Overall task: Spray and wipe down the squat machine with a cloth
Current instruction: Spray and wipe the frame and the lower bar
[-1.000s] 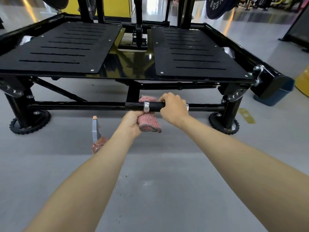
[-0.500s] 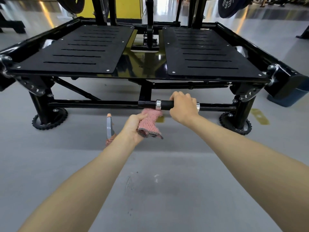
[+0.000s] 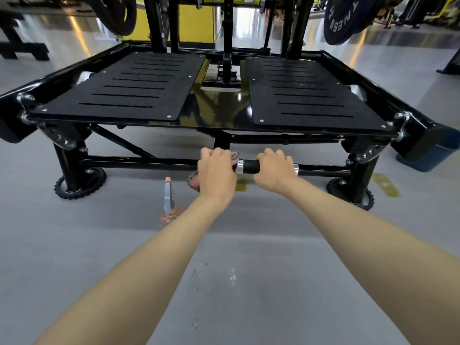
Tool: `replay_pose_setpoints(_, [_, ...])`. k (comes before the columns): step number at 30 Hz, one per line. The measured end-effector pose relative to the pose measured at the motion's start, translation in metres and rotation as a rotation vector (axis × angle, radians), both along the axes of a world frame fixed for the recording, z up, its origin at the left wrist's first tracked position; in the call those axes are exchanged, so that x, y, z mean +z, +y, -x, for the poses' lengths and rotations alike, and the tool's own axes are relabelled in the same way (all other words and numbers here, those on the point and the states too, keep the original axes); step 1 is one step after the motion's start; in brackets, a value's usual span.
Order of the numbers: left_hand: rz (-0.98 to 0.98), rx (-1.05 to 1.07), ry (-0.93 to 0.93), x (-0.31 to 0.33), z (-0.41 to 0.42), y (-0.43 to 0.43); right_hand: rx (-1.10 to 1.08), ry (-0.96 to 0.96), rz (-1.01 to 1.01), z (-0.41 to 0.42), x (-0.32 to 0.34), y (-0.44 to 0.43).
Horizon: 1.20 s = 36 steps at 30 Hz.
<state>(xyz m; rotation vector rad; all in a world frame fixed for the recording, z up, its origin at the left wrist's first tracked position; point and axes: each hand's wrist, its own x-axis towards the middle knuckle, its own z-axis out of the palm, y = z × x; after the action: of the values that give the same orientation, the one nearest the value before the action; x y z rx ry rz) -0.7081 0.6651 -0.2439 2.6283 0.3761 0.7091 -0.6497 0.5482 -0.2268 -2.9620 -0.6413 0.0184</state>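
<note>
Cloth [image 3: 193, 182] bunched against the low bar [image 3: 139, 162] of the squat machine [image 3: 224, 115], left hand [image 3: 216, 174] curled round it in a tight grip; right hand [image 3: 273, 170] grip wraps the black handle [image 3: 249, 166]. Spray bottle [image 3: 168, 201] stands just left, on the floor [image 3: 249, 282].

The grey floor [image 3: 249, 282] carries the squat machine [image 3: 219, 120] on toothed round feet [image 3: 79, 186]. A spray bottle [image 3: 168, 198] stands on the floor just near of the machine, left of centre. Yellow tape marks [image 3: 386, 186] lie at the right.

Most of the cloth [image 3: 194, 181] is hidden behind the blurred left hand [image 3: 216, 175]
</note>
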Motion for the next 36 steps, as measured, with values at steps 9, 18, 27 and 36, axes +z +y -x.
replay_pose_setpoints(9, [-0.368, -0.046, 0.014, -0.001, 0.002, 0.027, -0.018, 0.011, -0.08, -0.003, -0.001, 0.001])
replay_pose_setpoints(18, [-0.037, -0.358, 0.008, -0.006, -0.005, 0.045, -0.049, 0.056, -0.204, -0.003, -0.004, 0.0])
replay_pose_setpoints(27, [-0.005, -0.222, 0.327, 0.006, -0.05, 0.06, 0.064, -0.035, 0.082, 0.001, -0.003, 0.011])
replay_pose_setpoints(36, [-0.052, -0.147, 0.406, 0.013, -0.07, 0.055, 0.052, -0.006, 0.035, 0.004, 0.001, 0.012])
